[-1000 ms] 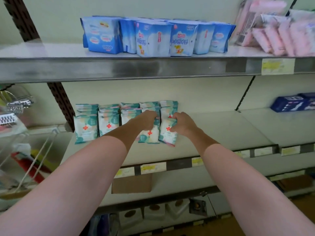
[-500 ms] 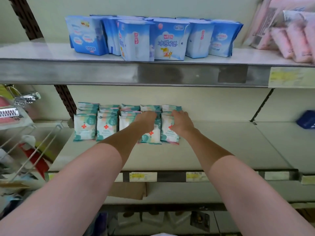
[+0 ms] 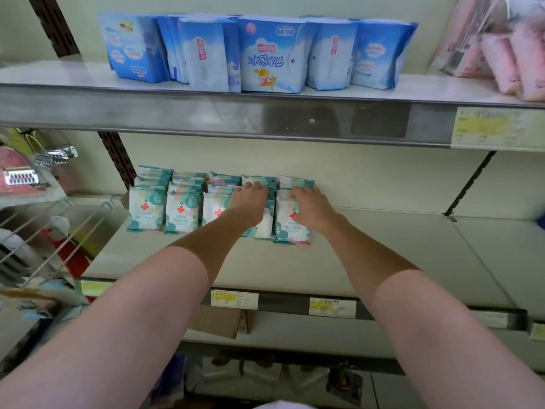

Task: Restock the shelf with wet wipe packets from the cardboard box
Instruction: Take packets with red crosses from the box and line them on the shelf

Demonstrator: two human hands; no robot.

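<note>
Wet wipe packets (image 3: 181, 212) are standing upright in five short rows at the back left of the middle shelf (image 3: 368, 261), leaning slightly back toward the wall.

Left hand (image 3: 249, 202) is lying over the fourth row, fingers bent onto the packet tops. Right hand (image 3: 309, 206) is lying over the fifth row packet (image 3: 290, 225), fingers curled onto its top edge. Whether either hand is gripping or only pressing, cannot tell; the thumbs are hidden.

Handling, as a guess: soft film packs, light, squashy, glossy and likely a bit slippery; they are probably tipping easily. Best held across the flat faces or by the top seam, several at once.

Hidden: the row depth behind the front packets; most of the fourth front packet under the left wrist. The brown cardboard (image 3: 218, 321) below the shelf lip is only partly showing; the box contents are not visible. Printed text is too small to read.
</note>
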